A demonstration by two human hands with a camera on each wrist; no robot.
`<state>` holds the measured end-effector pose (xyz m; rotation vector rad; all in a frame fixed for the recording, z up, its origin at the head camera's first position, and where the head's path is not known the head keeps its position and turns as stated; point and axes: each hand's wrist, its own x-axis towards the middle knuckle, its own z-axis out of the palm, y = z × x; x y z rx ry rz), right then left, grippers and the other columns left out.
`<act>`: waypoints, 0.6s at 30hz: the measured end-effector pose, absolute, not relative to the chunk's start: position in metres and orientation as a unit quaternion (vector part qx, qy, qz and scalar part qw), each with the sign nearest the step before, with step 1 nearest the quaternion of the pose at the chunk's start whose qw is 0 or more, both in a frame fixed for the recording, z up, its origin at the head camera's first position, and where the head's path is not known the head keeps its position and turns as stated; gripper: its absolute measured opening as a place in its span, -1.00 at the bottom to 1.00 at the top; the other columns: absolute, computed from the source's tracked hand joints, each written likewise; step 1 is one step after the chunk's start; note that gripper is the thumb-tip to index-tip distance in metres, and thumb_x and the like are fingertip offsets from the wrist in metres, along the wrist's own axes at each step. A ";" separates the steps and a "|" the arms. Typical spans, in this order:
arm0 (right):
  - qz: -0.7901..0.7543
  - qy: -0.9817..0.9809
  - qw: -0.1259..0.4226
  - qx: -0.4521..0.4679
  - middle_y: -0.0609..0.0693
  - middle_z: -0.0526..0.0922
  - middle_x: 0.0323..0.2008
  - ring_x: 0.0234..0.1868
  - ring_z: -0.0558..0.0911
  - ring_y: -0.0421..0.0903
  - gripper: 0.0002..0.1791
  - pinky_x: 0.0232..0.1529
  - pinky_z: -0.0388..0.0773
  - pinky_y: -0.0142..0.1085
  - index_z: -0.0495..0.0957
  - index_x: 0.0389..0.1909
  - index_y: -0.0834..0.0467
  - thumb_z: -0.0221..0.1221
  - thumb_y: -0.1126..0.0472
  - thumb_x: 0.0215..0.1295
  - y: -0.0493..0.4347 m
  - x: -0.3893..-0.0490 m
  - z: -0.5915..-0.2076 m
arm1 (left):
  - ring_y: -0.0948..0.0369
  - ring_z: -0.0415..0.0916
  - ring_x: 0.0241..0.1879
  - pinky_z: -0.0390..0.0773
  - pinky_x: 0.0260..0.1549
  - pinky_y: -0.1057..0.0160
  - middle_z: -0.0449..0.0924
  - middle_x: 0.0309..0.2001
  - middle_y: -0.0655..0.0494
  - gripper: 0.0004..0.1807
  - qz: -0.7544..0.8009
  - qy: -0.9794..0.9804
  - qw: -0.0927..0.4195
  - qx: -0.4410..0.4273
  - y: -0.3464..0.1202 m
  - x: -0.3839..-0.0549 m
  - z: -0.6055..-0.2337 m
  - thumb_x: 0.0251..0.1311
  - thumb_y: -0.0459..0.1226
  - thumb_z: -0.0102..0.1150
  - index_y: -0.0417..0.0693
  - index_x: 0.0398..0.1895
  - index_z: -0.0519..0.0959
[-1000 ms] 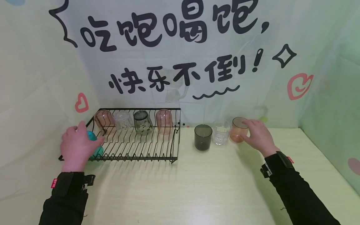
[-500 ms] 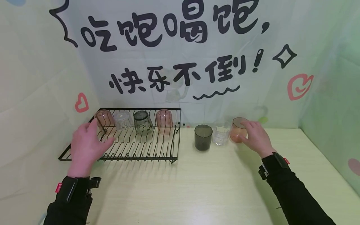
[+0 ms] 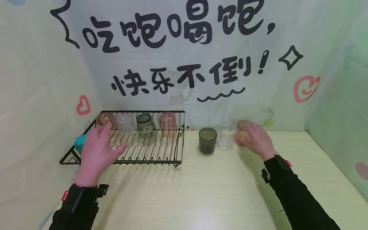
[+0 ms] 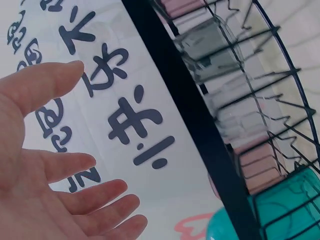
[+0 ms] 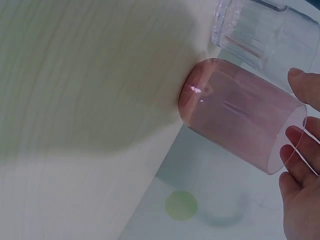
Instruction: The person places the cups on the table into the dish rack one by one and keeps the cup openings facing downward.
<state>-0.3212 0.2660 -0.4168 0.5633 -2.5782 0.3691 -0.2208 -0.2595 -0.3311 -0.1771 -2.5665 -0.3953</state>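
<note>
In the head view my left hand [image 3: 99,148] hovers over the front left of the black wire rack [image 3: 164,163], fingers spread and holding nothing. A teal cup [image 3: 80,142] on the rack shows just left of this hand, which partly hides it. My right hand [image 3: 260,140] is at the pinkish-amber glass [image 3: 239,135] standing on the table. In the right wrist view the thumb [image 5: 306,89] is beside the glass's rim and the fingertips [image 5: 292,155] overlap the rim from the other side, loosely bent. The glass stands upright.
Along the rack's back row sit an amber-pink glass [image 3: 104,118], a clear glass [image 3: 126,124], a grey glass [image 3: 146,125] and a pink glass [image 3: 167,124]. A dark grey glass [image 3: 207,140] and another clear glass [image 3: 226,137] stand left of the amber one. A printed cloth [image 3: 184,64] hangs behind.
My left hand has moved right and slightly nearer me, leaving the teal cup on the rack and exposing its left side. My right hand has edged left, further around the amber glass.
</note>
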 end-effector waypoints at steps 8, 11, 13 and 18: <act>0.119 -0.940 0.237 0.214 0.21 0.41 0.04 0.05 0.34 0.21 -0.31 0.07 0.27 0.02 0.34 0.09 0.25 0.31 0.05 -0.07 0.262 -0.323 -0.416 | -0.26 0.17 0.08 0.26 -0.04 -0.23 0.23 0.12 -0.34 -0.07 -0.141 -0.949 0.267 -0.092 -0.239 -0.216 -0.329 -0.15 0.03 0.29 -0.23 0.26 0.15; 0.112 -0.944 0.230 0.207 0.21 0.43 0.01 0.04 0.36 0.20 -0.33 0.06 0.28 0.01 0.34 0.08 0.25 0.31 0.06 -0.06 0.261 -0.322 -0.416 | -0.25 0.19 0.06 0.29 -0.07 -0.23 0.24 0.11 -0.33 -0.08 -0.137 -0.946 0.275 -0.105 -0.232 -0.216 -0.330 -0.17 0.03 0.31 -0.21 0.25 0.17; 0.109 -0.948 0.224 0.200 0.22 0.45 -0.01 0.03 0.37 0.20 -0.34 0.05 0.30 0.01 0.35 0.08 0.25 0.30 0.07 -0.05 0.260 -0.322 -0.416 | -0.24 0.21 0.06 0.29 -0.07 -0.22 0.26 0.11 -0.33 -0.08 -0.134 -0.943 0.282 -0.113 -0.229 -0.215 -0.331 -0.17 0.03 0.31 -0.22 0.24 0.18; 0.100 -0.952 0.219 0.188 0.23 0.47 -0.02 0.02 0.40 0.20 -0.37 0.04 0.30 0.01 0.35 0.08 0.27 0.28 0.10 -0.02 0.259 -0.324 -0.418 | -0.22 0.21 0.07 0.25 0.00 -0.19 0.28 0.09 -0.31 -0.09 -0.137 -0.940 0.285 -0.129 -0.222 -0.214 -0.334 -0.17 0.01 0.31 -0.22 0.24 0.19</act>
